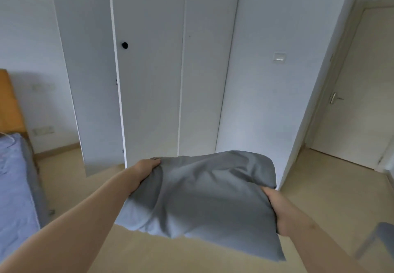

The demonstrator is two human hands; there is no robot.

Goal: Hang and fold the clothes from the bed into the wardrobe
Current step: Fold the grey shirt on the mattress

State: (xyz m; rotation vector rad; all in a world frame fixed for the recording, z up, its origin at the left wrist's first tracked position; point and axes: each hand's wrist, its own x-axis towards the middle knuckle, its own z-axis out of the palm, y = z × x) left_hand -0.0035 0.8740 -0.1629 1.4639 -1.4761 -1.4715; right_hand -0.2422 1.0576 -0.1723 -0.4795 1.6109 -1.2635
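The person stands facing a tall white panelled wardrobe [153, 81], both bare arms stretched out toward it. Between the hands, in front of the wardrobe's lower part and clear of the pale floor [319, 198], is a folded grey fabric garment [202, 198], thick and pillow-like, its near corner sagging down. The left hand [147, 166] grips the garment's far left edge, fingers curled over the top of the fabric. The right hand [275, 206] holds the right side, thumb on top and the fingers hidden underneath. Neither the hands nor the garment touch the wardrobe.

The wardrobe's leftmost panel stands out at an angle from the rest, and a small round black knob [124, 45] sits on the door next to it. Left of the wardrobe is a bed with a blue-grey sheet [15, 187], with an orange wooden headboard [8, 106] against the wall. Right of the wardrobe there is a white square light switch [279, 56] on the wall, and farther right a closed cream room door [362, 102] with a metal lever handle [333, 98]
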